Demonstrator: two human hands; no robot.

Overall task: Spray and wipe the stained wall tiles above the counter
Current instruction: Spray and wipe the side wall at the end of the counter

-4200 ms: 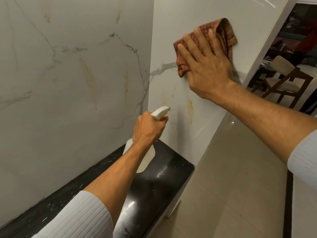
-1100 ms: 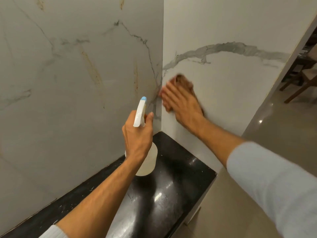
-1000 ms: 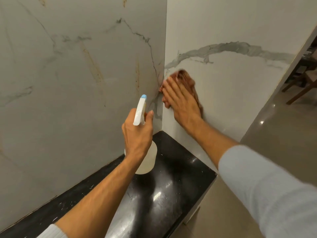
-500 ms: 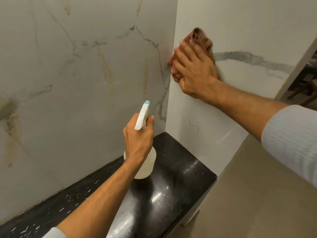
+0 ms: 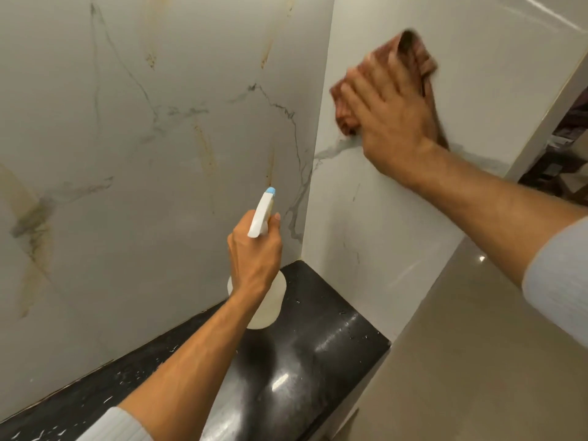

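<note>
A: Fingers of the right hand, upper right of frame?
B: Spread flat, pressing the brown cloth on the right wall tile.
A: Left hand?
B: At centre, wrapped around the spray bottle above the black counter; brown streaks mark the left wall tile.

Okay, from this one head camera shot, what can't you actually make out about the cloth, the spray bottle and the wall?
Head view only:
- Cloth: motion-blurred, mostly hidden under the right hand; its pattern is unreadable.
- Tile beneath that cloth: covered, so any remaining stain cannot be judged.
- Spray bottle: neck and trigger hidden by the left hand; fill level unclear.
- Left wall tile: cut off by the frame's top and left edges.
</note>
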